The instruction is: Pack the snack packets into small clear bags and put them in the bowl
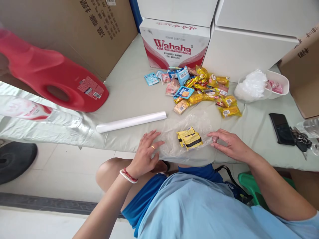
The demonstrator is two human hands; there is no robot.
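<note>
A clear plastic bag point(171, 146) lies flat at the table's front edge. Two yellow packets with black bands point(190, 138) rest at its middle, one overlapping the other; whether they are inside or on top, I cannot tell. At the bag's left side, my left hand point(149, 150) is open, palm down with fingers spread. My right hand point(231, 145) pinches the bag's gathered right end between thumb and fingers. Beyond the bag is a pile of small packaged snacks point(196, 88) in yellow, blue and pink wrappers.
Left of the bag lies a white roll point(132, 121). A red jug point(59, 79) and a water bottle point(37, 111) occupy the far left. Cartons point(174, 46) line the back. Toward the right are a white tub point(284, 81), a phone point(281, 127) and keys point(300, 137).
</note>
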